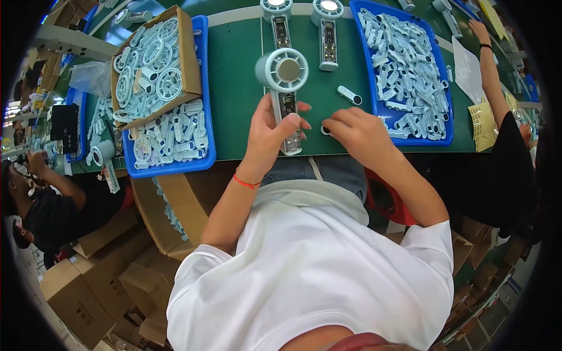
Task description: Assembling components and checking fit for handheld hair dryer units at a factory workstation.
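My left hand [266, 137] grips the handle of a pale blue handheld fan body [283, 73], whose round head points away from me over the green table [234, 76]. The fan's open handle shows a dark circuit strip. My right hand [360, 134] rests on the table beside it, fingers curled around a small dark ring-shaped part [325, 130]. A loose pale blue handle cover [349, 95] lies just beyond my right hand.
Two more fan bodies [326, 29] lie further back. A blue tray of handle covers [442, 111] sits right; a blue tray [205, 88] holding a cardboard box of round grilles [190, 52] sits left. Other people work at both sides. Cardboard boxes [88, 292] stand on the floor.
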Available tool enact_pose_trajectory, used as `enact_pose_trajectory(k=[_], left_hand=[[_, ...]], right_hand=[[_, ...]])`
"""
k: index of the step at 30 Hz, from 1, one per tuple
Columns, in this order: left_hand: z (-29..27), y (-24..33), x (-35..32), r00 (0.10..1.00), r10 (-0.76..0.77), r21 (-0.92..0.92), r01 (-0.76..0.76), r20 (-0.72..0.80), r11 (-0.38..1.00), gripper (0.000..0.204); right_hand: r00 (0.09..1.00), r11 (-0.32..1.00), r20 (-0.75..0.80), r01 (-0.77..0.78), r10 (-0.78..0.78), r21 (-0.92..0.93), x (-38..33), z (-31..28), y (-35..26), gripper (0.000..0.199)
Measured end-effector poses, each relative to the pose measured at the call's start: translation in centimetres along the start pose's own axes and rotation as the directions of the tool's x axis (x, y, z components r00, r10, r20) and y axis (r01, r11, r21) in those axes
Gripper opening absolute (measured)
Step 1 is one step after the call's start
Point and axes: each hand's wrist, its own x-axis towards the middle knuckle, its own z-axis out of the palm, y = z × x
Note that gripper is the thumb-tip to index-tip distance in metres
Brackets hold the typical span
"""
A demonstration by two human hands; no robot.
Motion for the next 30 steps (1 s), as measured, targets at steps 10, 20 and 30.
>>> enact_pose_trajectory(k=[10,20,30], left_hand=[[0.7,-1.7,0.5,0.987,0.106,0.361,-0.142,0.118,0.922,0.096],[1.2,-1.9,0.4,0.991,0.118,0.634,-0.132,0.064,0.762,0.081],[1.6,-1.7,0.4,0.992,0.121,0.648,-0.11,0.028,0.754,0.079]], right_hand=[[0.729,0.053,0.315,-0.433,0.608,0.9,1.9,-0.7,-1.6,0.028],[0.675,0.005,0.326,-0.439,0.662,0.899,1.7,-0.3,-1.8,0.023],[0.687,0.027,0.303,-0.424,0.661,0.905,1.7,0.2,-1.8,0.023]])
